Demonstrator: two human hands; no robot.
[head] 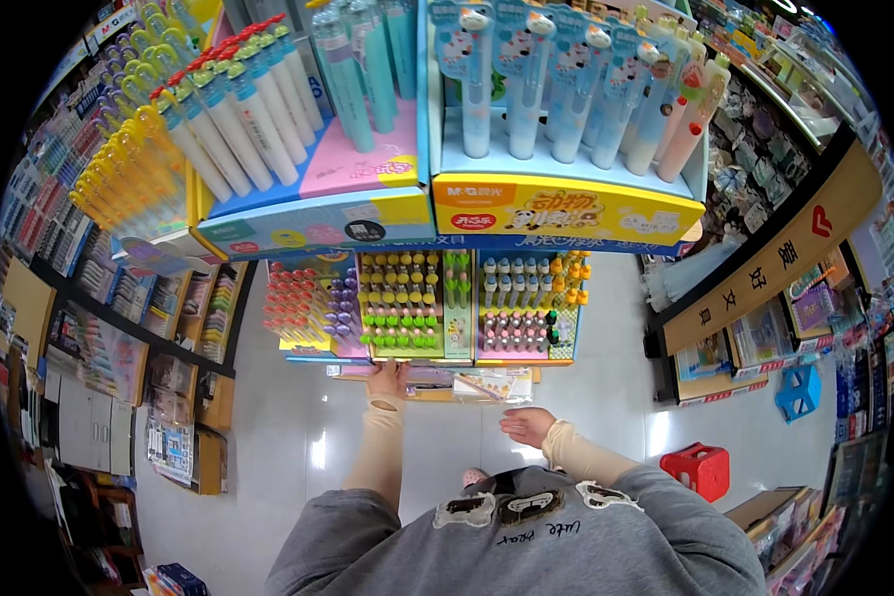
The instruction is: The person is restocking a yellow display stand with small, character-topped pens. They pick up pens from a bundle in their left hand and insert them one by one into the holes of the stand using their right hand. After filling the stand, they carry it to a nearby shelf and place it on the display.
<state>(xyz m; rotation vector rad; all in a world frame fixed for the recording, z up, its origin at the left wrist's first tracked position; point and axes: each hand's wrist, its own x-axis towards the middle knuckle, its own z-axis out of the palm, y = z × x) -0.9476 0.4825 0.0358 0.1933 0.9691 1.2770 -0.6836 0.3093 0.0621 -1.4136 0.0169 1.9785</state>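
My left hand (387, 378) reaches to the front edge of a green display box (406, 356), its fingertips at the lower rim. Whether the fingers grip the rim is not clear. The box holds rows of pens with yellow, pink and green toppers (401, 298). My right hand (529, 426) hovers farther right, fingers stretched out and nothing in it. Just beyond it, clear plastic packs (492, 385) lie on a low wooden ledge. To the right of the green box stands another display box (525, 356) with blue-and-white, yellow and pink-topped pens. Red and purple-topped pens (298, 302) fill the box on the left.
Overhanging the lower boxes is an upper tier with a yellow-fronted pen box (566, 208) and a blue-pink pen box (313, 216). A red plastic stool (696, 471) and a blue stool (797, 393) stand on the right. Stocked shelves (112, 290) line the left.
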